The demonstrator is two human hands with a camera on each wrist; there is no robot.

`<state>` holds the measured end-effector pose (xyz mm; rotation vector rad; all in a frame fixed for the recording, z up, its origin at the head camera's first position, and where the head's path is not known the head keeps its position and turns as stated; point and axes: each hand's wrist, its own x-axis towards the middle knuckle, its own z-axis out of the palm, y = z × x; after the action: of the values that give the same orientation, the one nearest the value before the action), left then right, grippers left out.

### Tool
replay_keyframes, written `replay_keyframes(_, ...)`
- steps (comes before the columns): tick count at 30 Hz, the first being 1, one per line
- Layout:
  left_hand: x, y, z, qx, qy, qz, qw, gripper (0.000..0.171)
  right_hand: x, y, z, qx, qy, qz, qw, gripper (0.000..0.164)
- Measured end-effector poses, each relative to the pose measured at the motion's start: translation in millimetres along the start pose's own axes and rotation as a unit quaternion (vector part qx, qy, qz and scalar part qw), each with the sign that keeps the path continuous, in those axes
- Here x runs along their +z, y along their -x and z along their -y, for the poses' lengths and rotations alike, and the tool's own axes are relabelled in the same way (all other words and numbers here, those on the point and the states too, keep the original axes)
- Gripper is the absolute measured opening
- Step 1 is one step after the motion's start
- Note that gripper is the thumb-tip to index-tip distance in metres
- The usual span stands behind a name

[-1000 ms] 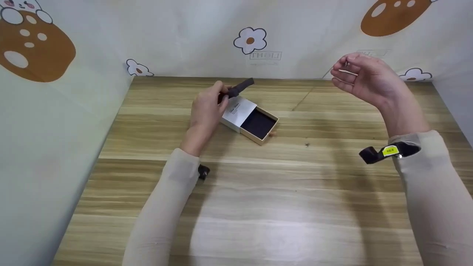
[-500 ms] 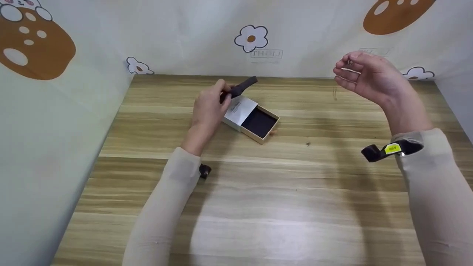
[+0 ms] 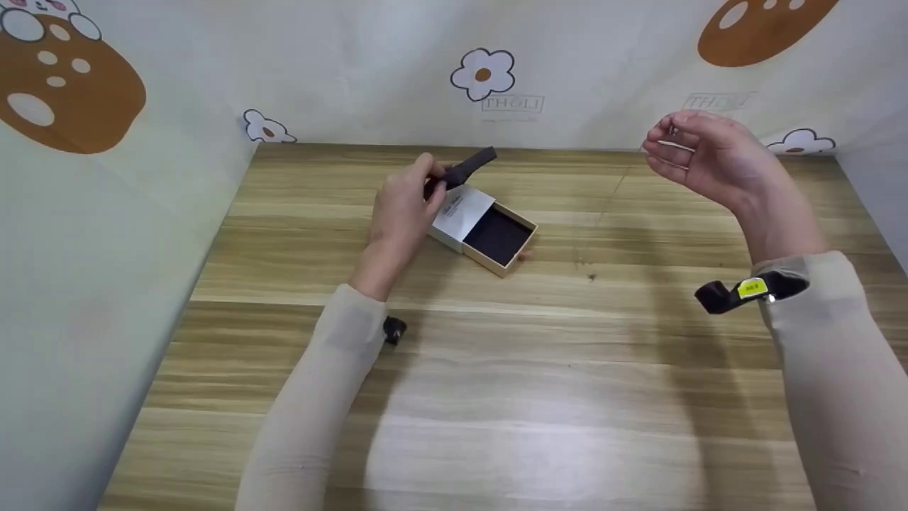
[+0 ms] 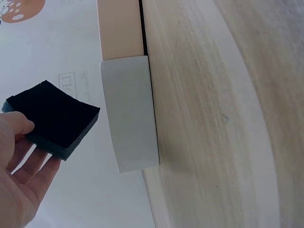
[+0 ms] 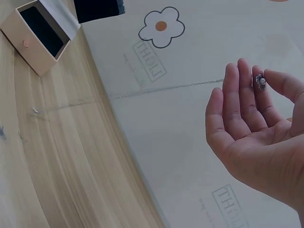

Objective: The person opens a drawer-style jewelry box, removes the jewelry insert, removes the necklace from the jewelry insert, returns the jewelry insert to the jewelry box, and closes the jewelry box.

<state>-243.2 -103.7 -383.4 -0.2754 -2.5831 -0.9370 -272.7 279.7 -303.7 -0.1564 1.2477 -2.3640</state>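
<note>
My left hand (image 3: 403,206) pinches a dark foam pad (image 4: 54,111) with a black top. The pad is tilted above a small jewelry box with a white printed sleeve (image 3: 464,213). A peach drawer (image 5: 35,42) is slid partway out of the sleeve; its inside looks dark. At the right, raised above the table's back edge, my right hand (image 3: 720,156) pinches a necklace's silvery pendant (image 5: 261,81) between thumb and fingertip. The thin chain (image 5: 166,89) trails away from the fingers; in the head view it is faint. The other right fingers are loosely bent.
The box stands on a wood-grain table (image 3: 496,341). Behind the table rises a pale curtain (image 3: 369,71) printed with flowers. A small dark speck (image 3: 591,277) lies right of the box. Each wrist wears a black strap (image 3: 784,284).
The dangling chain has swung about, from slanting left to hanging down and back to slanting left. My right hand has dipped slightly. My left hand, the foam pad and the box look nearly unmoved.
</note>
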Motion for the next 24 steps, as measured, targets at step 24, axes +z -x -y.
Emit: replay_keyframes(24,1.9,1.0,0.6,0.009,0.002,-0.008,0.9999,0.008,-26.9,13.9,0.8,0.008,-0.017,-0.010,1.000,0.029)
